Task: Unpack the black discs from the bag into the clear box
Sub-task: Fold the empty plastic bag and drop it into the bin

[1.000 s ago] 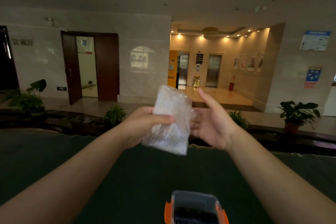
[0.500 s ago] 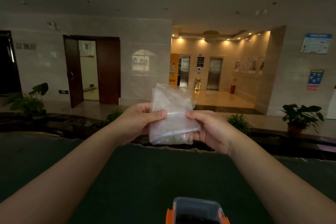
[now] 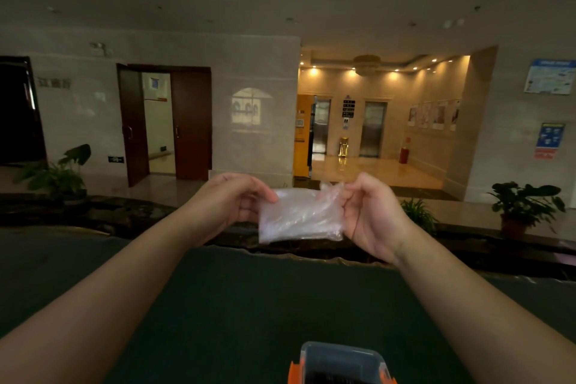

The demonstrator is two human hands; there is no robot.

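- Bag (image 3: 299, 217): clear plastic, crinkled, held in mid-air between both hands, long side roughly horizontal, above the far edge of the table (image 3: 249, 305).
- Left hand (image 3: 232, 198): closed on the bag's left upper corner; thumb tip on the near face of the plastic, other fingers curled behind it. The bag extends to the right of this hand.
- Right hand (image 3: 367, 212): closed on the bag's right edge, pinching near the upper right corner, where a ruffle of loose plastic sticks up above the fingers. Palm faces left; the bag extends to the left of this hand.
- The bag spans the gap between the two hands; its lower edge hangs free, touched by neither hand.
- Bag contents: cannot tell. The plastic looks pale and translucent; no dark shapes can be made out through it.
- Clear box (image 3: 341, 363): on the table at the bottom edge of the view, near the body, well below and apart from the bag and both hands. Orange latches on its left and right sides. Something dark lies inside; too cropped to tell what.
- Table surface is dark green; both bare forearms reach forward over it.
- Background: dim lobby, potted plant (image 3: 526, 207) at right.
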